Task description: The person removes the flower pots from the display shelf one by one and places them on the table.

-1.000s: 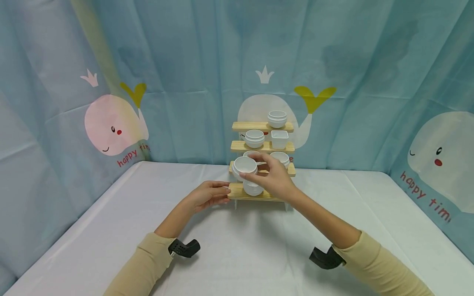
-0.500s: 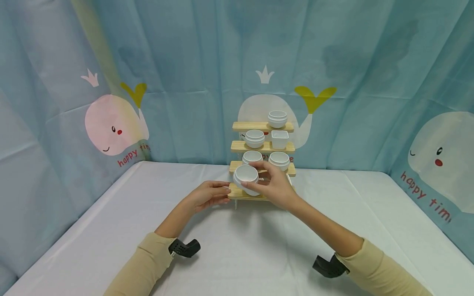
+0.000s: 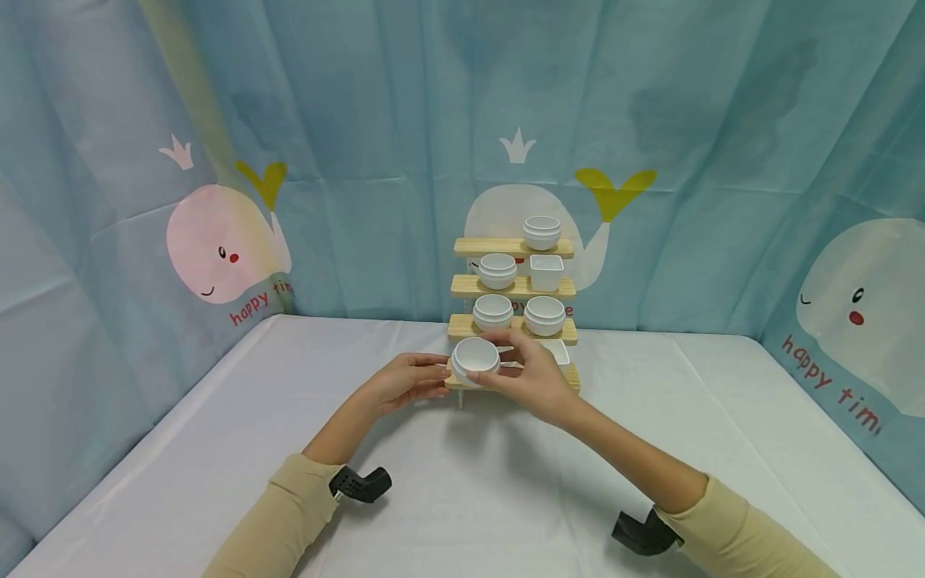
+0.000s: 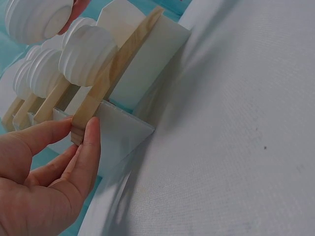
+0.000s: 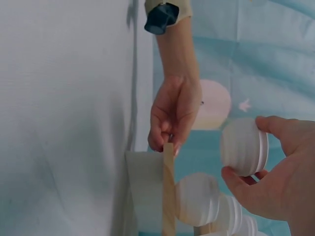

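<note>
A white round bowl (image 3: pixel 475 356) is pinched by my right hand (image 3: pixel 533 376) between thumb and fingers, overlapping the lowest board of a tiered wooden rack (image 3: pixel 513 327) in the head view. In the right wrist view, this bowl hangs apart from another round bowl (image 5: pixel 197 199) on the lowest board (image 5: pixel 168 196). That second bowl is hidden behind the held one in the head view. My left hand (image 3: pixel 408 384) pinches the left end of the lowest board; its thumb and fingers show on the wood (image 4: pixel 93 101) in the left wrist view.
Higher boards carry several white bowls, including a round one (image 3: pixel 542 233) on top and a square one (image 3: pixel 546 273) below it. Another square-sided bowl (image 3: pixel 557 351) stands at the lowest board's right. Clear side supports (image 4: pixel 123 128) hold the rack on a white-clothed table (image 3: pixel 462 498).
My right hand has lowered the held bowl from in front of the second-lowest board to the lowest one, uncovering the bowls behind. My left hand stays on the board's end.
</note>
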Available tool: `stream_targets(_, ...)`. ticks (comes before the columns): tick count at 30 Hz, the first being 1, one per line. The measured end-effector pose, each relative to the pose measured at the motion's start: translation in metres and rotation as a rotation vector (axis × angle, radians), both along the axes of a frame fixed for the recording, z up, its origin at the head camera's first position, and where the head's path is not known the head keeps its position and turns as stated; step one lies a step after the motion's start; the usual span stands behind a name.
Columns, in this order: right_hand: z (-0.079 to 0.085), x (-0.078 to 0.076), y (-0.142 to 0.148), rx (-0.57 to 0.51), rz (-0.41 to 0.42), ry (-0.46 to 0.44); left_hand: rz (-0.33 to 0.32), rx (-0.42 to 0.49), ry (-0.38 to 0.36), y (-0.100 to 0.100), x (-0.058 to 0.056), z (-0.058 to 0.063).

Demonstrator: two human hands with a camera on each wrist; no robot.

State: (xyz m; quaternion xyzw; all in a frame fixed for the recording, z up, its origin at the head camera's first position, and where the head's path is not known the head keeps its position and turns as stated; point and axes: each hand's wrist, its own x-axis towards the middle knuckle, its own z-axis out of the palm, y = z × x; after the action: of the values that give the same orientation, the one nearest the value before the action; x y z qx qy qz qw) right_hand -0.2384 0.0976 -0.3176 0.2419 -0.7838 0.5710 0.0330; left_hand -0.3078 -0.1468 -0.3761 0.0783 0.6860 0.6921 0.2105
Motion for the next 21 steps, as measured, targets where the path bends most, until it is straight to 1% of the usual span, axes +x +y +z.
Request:
stream_targets(5,-0.006,0.001,0.001,0.030,0.002,-0.005,-0.007,-0.003,0.010,-0.001,0.000,0.000)
stream_targets(12,-0.013,0.003,0.001,0.056,-0.004,-0.044,-0.005,-0.001,0.016,0.000,0.001,-0.001)
stream_targets(16,-0.017,0.003,0.001,0.051,0.012,-0.054,0.001,-0.006,0.016,0.000,0.001,-0.001)
stream_targets(21,-0.022,0.003,-0.001,0.050,0.036,-0.036,0.006,-0.004,0.023,0.000,0.001,-0.001)
